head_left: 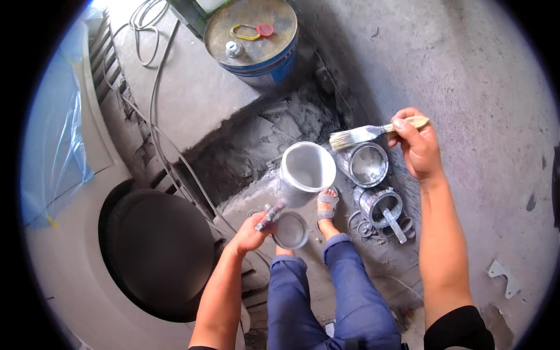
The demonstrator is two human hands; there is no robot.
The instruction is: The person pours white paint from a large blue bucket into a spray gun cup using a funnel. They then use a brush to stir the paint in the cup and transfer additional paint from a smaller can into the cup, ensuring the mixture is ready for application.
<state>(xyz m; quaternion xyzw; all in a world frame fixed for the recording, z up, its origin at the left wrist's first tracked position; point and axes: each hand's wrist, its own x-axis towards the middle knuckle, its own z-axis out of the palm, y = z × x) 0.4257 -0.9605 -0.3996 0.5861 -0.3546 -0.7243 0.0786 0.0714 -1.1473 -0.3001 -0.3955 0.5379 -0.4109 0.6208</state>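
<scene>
My right hand (415, 137) is closed around the wooden handle of a flat paint brush (361, 136), pinching it between thumb and fingers, with the pale bristles pointing left. In the picture the bristles sit just above a metal can (370, 165) that stands on the floor (466, 116) with its mouth open and its sides smeared with grey. My left hand (252, 233) is gripping a metal fitting (268, 217), silver and partly hidden by my fingers. Just above it is a large pale cup (308, 168), its open mouth tilted toward me and its inside coated grey; I cannot tell how the cup and the fitting are joined. Just beside that hand is a round grey piece (290, 231), too blurred to make out. Near my sandal (328, 201), a second can (380, 208) stands close to the first, a flat stick (394, 226) leaning out over its rim. Farther off, a blue bucket (274, 71) has a dirty lid (248, 49) bearing a yellow and red ring (248, 32) and a small silvery cap (233, 49). Long cables (153, 105) run along my left, and beyond them hangs a sheet of blue plastic (55, 140)
</scene>
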